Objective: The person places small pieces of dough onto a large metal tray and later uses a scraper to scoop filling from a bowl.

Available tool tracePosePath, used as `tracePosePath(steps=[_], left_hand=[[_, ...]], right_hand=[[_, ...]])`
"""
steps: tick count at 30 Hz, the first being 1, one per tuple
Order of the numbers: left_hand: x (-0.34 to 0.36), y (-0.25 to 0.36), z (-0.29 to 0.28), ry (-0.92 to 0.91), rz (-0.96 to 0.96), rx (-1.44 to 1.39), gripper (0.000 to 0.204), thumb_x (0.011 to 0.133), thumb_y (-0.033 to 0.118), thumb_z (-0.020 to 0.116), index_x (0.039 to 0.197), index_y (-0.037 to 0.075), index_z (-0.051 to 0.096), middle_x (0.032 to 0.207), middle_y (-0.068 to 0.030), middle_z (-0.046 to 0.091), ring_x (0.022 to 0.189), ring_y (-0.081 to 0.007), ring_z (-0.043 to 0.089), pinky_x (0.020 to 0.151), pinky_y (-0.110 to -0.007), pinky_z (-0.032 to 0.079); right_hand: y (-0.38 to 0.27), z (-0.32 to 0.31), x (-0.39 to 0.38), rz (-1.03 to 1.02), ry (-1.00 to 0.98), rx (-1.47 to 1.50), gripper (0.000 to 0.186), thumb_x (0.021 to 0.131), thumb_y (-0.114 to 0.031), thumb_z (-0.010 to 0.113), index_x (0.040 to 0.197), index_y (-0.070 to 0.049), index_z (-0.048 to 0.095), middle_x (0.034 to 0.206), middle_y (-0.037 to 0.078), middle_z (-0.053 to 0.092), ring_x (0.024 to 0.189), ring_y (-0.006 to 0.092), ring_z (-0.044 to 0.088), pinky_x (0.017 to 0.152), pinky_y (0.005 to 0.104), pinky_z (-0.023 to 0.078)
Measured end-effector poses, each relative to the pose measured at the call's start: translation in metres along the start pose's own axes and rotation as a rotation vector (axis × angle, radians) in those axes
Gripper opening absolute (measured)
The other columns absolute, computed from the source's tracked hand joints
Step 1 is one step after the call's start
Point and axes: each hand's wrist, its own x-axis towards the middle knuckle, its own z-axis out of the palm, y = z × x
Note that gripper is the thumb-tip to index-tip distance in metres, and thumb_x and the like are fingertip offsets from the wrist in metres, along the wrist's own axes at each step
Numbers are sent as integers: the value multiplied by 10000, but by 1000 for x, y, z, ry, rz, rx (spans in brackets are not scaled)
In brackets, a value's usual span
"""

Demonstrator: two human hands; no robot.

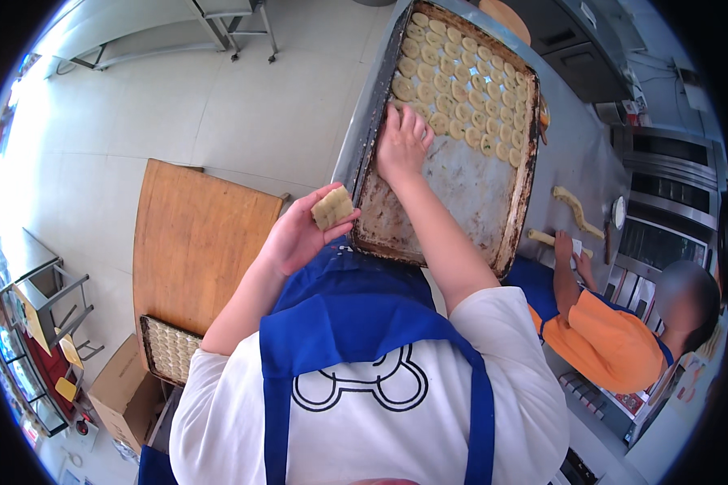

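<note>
My left hand (299,233) is palm up beside the tray's near left corner. Its fingers and thumb hold a pale dough piece (332,208) with faint lines across it, like slices lying together. My right hand (404,147) reaches over the large dark-rimmed baking tray (453,208). Its bent fingers press down at the left end of the nearest row of dough rounds (462,94), close to the left rim. What those fingertips pinch, if anything, is hidden. Flat dough rounds, some with green flecks, fill the tray's far half in tight rows; the near half shows bare, stained metal.
The tray rests on a metal table (579,166). At right, a co-worker in an orange top (611,343) handles a dough roll (540,236); another roll (573,205) lies beyond. A wooden table (194,242) stands at left, with a smaller filled tray (170,349) and a cardboard box (125,388) nearby.
</note>
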Motion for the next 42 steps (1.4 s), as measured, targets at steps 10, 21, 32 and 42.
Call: tracePosePath(steps=[10, 21, 32, 42], left_hand=[[-2, -3, -2, -132, -48, -102, 642, 1000, 383, 488, 1481, -5, 315, 1477, -200, 410, 1354, -387, 424, 1104, -422, 414], [1, -14, 19, -63, -93, -75, 558, 1010, 365, 471, 1438, 17, 385, 1444, -196, 446, 1346, -389, 439, 1076, -413, 442], [18, -16, 27, 4, 24, 108, 395, 1033, 189, 494, 1374, -2, 441, 1279, -152, 576, 1124, -268, 626, 882, -306, 565], [26, -28, 20, 36, 43, 422, 334, 1008, 155, 552, 1301, 1, 508, 1134, -95, 631, 948, -127, 646, 783, -240, 565]], right_hand=[[12, 12, 11, 301, -9, 56, 657, 964, -411, 515, 1510, -117, 300, 1509, 218, 308, 1439, 364, 210, 1138, 613, 104], [17, -3, 7, 242, 85, 173, 588, 951, -385, 560, 1446, -120, 385, 1464, 190, 360, 1362, 366, 301, 1115, 565, 160], [32, -63, -15, 202, -442, 1126, 306, 879, -238, 721, 1135, -81, 658, 1178, 94, 568, 902, 171, 602, 821, 350, 508], [0, -136, -76, -19, -465, 1253, 317, 801, -69, 772, 1101, -35, 675, 1058, 81, 611, 885, 157, 677, 759, 285, 584]])
